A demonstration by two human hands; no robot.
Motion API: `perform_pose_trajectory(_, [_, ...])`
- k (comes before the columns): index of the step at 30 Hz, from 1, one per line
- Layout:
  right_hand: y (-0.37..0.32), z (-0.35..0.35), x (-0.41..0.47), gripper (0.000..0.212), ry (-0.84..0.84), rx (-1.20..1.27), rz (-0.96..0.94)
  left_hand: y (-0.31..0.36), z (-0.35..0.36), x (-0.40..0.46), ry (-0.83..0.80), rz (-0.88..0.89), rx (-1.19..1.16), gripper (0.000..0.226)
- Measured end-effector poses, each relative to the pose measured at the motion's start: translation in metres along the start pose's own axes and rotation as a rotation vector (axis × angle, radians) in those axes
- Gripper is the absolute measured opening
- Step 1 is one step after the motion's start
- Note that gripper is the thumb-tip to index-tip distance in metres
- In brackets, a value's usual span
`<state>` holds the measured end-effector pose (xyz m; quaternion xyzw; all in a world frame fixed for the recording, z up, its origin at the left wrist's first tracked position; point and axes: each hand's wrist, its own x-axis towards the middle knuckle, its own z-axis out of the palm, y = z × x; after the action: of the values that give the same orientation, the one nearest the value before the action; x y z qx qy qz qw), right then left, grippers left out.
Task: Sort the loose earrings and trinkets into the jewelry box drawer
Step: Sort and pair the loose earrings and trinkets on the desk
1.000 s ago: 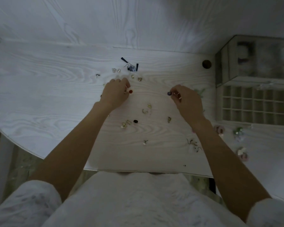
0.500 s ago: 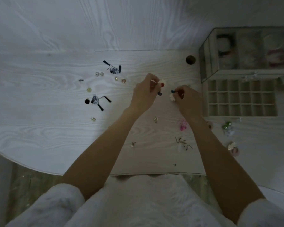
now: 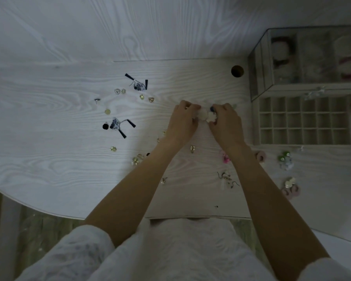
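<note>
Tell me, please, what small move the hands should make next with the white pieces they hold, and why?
Probably carry the white pieces right to the open drawer and drop them into one compartment. The left hand and right hand both pinch them together above the table, the grid beside them looks empty, and many trinkets remain loose.

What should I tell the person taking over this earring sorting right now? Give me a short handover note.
Left hand and right hand meet at mid-table, each pinching a small white trinket; a dark bead shows at the right fingertips.
The jewelry box drawer is pulled out to the right; its compartments look empty.
Done: nothing visibly sorted.
Left: the blue-and-white tassel earrings, gold studs, pink pieces and green pieces scattered on the table.
</note>
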<state>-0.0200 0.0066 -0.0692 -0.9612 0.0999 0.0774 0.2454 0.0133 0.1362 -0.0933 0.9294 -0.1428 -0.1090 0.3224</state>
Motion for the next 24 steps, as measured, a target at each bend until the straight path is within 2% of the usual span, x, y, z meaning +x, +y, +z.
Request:
perform_pose_trajectory(9, [-0.007, -0.007, 0.002, 0.039, 0.017, -0.184, -0.032, 0.009, 0.006, 0.003, 0.108, -0.078, -0.270, 0.030])
perform_pose_trajectory(13, [-0.015, -0.014, -0.007, 0.041, 0.042, -0.168, -0.085, -0.005, -0.017, -0.009, 0.166, 0.089, -0.220, 0.023])
perform_pose_trajectory(16, [-0.030, -0.010, -0.011, 0.038, 0.064, -0.113, -0.235, -0.032, -0.048, -0.030, 0.250, 0.200, -0.079, 0.025])
perform_pose_trajectory(19, [-0.055, 0.000, -0.003, 0.033, 0.018, -0.055, -0.377, -0.067, -0.081, -0.057, 0.306, 0.117, 0.071, 0.028])
perform_pose_trajectory(24, [-0.114, 0.028, 0.040, 0.026, -0.034, 0.036, -0.456, -0.116, -0.106, -0.080, 0.288, -0.207, 0.321, 0.043])
